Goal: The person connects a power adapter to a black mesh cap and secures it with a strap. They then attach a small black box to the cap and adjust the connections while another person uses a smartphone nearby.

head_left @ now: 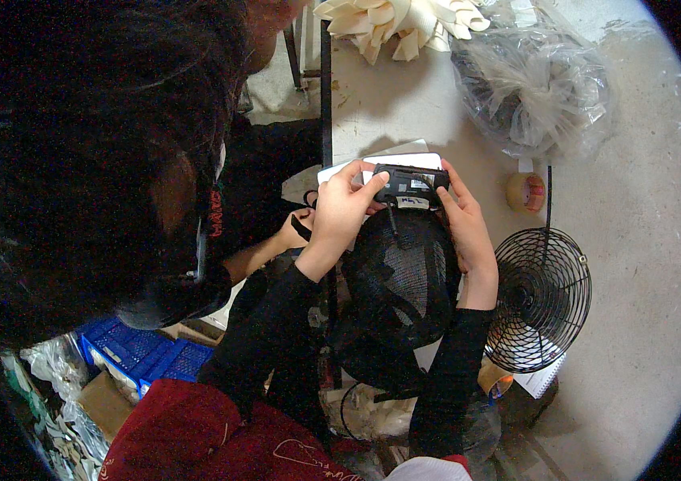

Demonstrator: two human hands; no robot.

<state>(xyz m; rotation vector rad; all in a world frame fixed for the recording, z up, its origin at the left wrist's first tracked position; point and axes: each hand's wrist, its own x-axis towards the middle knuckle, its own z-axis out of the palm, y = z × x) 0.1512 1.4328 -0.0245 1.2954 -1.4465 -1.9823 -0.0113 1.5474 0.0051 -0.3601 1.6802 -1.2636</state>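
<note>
Both my hands grip a black box-shaped device [410, 186] with pale labels on its face. My left hand [340, 207] has its thumb pressed on the device's left end. At the other end, my right hand [469, 224] closes round the edge with fingers and thumb. Just below the device, between my forearms, is a black mesh cap [400, 272]; a thin cable runs down over it. Whether the cap is fastened to the device, I cannot tell. A white flat object [429, 159] shows behind the device, partly hidden.
Close on my left, another person's hand [296, 230] reaches near my wrist. A black wire fan [533, 301] stands right of my right forearm, with a tape roll [525, 192] beyond it. Farther off lie a clear plastic bag [537, 88] and cream pieces [404, 24]. Blue crates [128, 345] sit lower left.
</note>
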